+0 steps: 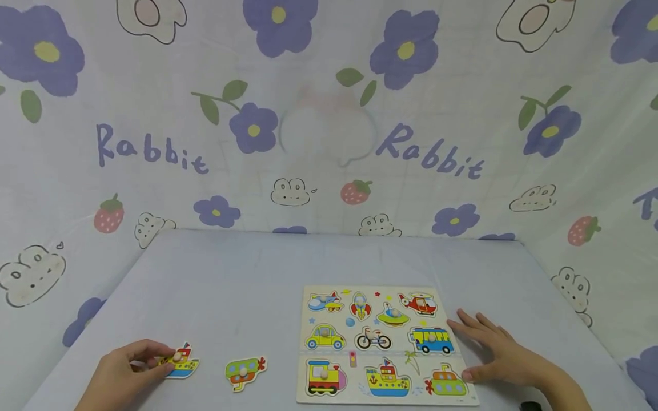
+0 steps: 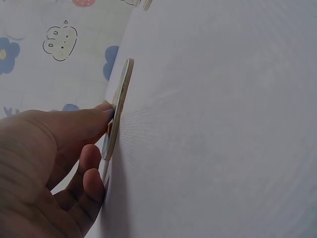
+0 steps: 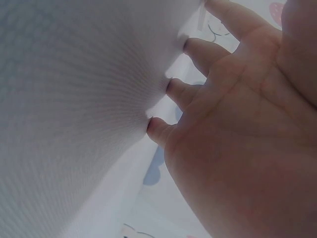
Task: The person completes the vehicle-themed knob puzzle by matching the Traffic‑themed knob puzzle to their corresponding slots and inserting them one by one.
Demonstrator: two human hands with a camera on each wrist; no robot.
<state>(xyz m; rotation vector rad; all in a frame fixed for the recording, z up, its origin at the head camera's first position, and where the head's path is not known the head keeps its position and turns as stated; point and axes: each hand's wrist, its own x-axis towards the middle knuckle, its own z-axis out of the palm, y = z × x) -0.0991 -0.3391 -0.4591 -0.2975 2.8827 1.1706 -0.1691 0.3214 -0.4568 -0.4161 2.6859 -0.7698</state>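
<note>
My left hand [image 1: 125, 371] pinches a wooden boat puzzle piece [image 1: 185, 366] by its round knob, at the left of the table. In the left wrist view this boat piece [image 2: 124, 89] shows edge-on, close over the cloth. To its right lies a submarine puzzle piece [image 1: 244, 374] with its knob up. My right hand [image 1: 496, 348] rests spread beside the peg puzzle board [image 1: 382, 397], thumb and index finger at the board's right edge. In the right wrist view the fingertips [image 3: 154, 125] of that hand press on the white cloth.
The board carries knobbed pieces, among them a train [image 1: 325, 381], a car [image 1: 324, 338] and a bus [image 1: 434, 341]. Its printed boat [image 1: 388, 383] and submarine [image 1: 446, 385] show no knobs. A patterned curtain [image 1: 329, 171] surrounds the white table [image 1: 247, 285]. A small black object [image 1: 530, 406] sits at the lower right.
</note>
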